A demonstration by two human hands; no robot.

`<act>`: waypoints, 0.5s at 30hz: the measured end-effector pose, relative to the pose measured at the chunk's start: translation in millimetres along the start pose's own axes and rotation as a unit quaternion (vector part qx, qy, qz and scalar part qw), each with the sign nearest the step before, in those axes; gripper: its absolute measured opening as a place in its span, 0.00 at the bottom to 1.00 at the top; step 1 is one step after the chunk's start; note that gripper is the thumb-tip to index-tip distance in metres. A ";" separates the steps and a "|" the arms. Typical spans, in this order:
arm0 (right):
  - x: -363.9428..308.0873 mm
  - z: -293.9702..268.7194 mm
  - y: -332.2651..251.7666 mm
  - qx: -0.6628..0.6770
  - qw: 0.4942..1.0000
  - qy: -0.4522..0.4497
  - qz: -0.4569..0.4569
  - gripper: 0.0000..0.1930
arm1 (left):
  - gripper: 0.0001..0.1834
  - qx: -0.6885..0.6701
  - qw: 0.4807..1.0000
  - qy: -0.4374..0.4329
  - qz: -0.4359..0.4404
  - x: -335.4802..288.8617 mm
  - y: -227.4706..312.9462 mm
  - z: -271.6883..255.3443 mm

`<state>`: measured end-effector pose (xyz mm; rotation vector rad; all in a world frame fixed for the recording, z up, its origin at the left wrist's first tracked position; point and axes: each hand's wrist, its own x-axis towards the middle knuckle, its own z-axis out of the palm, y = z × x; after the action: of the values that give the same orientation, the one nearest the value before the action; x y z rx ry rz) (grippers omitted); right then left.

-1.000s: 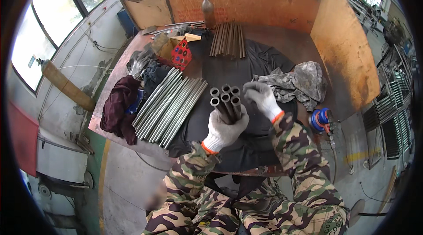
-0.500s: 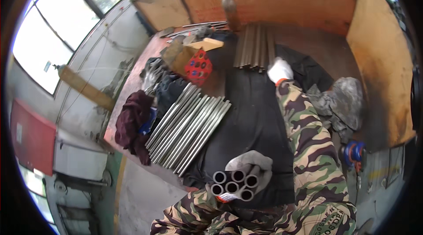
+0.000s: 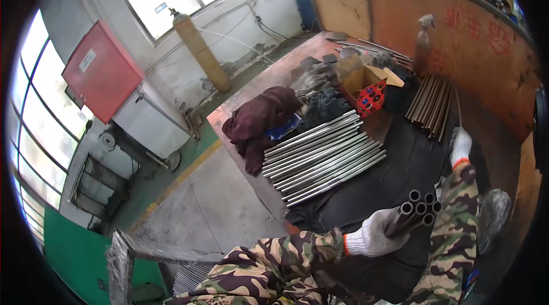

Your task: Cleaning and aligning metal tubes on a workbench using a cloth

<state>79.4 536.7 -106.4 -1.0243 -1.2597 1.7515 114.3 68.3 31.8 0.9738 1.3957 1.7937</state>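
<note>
My left hand, in a white knit glove, is closed around a bundle of several metal tubes, whose open ends face up toward me. Farther off on the right, my right hand, gloved too, grips the near end of a single brownish tube. That tube lies a little apart from the stack of brown tubes to its left. Across the black cloth, left of both hands, a row of shiny tubes lies side by side.
A maroon cloth, dark rags and an open carton crowd the table's left side. A spray bottle stands by the orange board at the back. Grey plastic wrap lies right of my right arm.
The view has swung left, so things sit farther right. One brown tube now stands apart from the stack at my right hand. My left hand still holds its bundle.
</note>
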 end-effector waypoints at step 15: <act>-353.6 -18.4 -77.4 -0.128 0.932 -0.032 -0.338 0.07 | 0.12 0.136 0.990 -0.029 0.016 13.0 19.4 0.4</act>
<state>250.1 247.1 29.2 -0.5576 -1.6665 1.1130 107.0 75.4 52.9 1.1840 1.6253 1.6103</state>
